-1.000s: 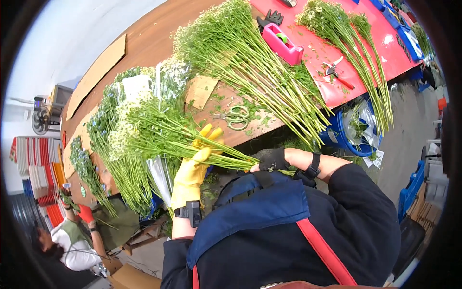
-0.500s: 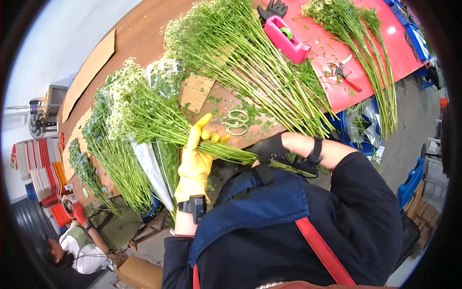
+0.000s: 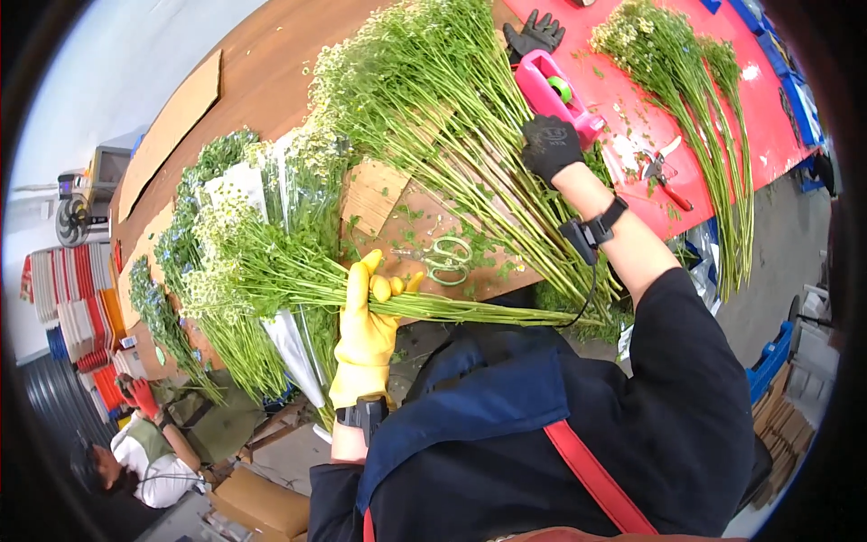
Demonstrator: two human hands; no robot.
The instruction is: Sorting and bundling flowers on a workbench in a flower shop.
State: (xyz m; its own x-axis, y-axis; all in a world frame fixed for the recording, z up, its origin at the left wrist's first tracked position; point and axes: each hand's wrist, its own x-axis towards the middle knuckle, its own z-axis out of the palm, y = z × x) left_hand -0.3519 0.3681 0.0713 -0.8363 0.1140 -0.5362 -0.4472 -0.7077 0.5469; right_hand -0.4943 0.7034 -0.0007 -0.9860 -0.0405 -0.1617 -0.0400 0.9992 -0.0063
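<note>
My left hand (image 3: 368, 330), in a yellow rubber glove, grips a bunch of white-flowered stems (image 3: 298, 275). Their blossoms point left and the bare stem ends reach right, across my front. My right hand (image 3: 551, 149), in a black glove, is curled over the upper right side of a large pile of similar stems (image 3: 452, 126) on the table. It lies just below a pink tape dispenser (image 3: 553, 95); what its fingers hold, if anything, is hidden. Between the bunch and the pile lie scissors (image 3: 447, 261) with pale green handles.
Red-handled pruning shears (image 3: 664, 176) and another flower bunch (image 3: 686, 99) rest on the red table cover (image 3: 605, 45). A black glove (image 3: 535, 36) lies behind the dispenser. Blue-flowered bunches (image 3: 185, 262) and cardboard (image 3: 176, 126) are at left. Another person (image 3: 149, 452) is at lower left.
My right hand has left the stem ends of the held bunch and moved up and right to the large pile. My left hand keeps its grip; the bunch has tipped slightly lower.
</note>
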